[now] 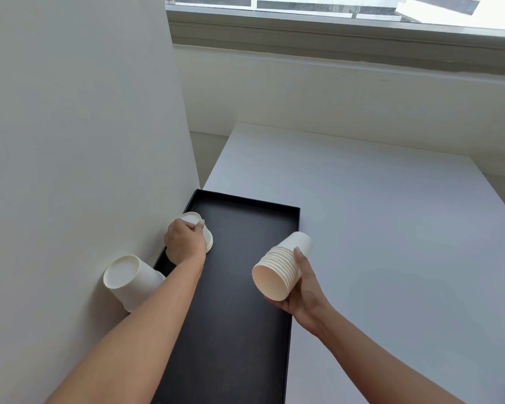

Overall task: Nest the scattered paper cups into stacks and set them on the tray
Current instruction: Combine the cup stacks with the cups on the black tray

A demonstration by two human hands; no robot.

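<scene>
My left hand [184, 243] grips a short stack [201, 231], base up, at the tray's [245, 330] far-left corner. My right hand [301, 284] holds the tall stack [280, 269] tilted, mouth toward me, above the tray's right edge. A third stack [129, 279] lies beside my left forearm, nearer that hand.

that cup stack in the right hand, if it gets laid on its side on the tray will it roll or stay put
The nested cup stack in the right hand is tapered and round, so laid sideways it would probably roll in a curve. It looks like thin paper, likely light and easily crushed. Standing it rim-down on the black tray seems steadier.
</scene>
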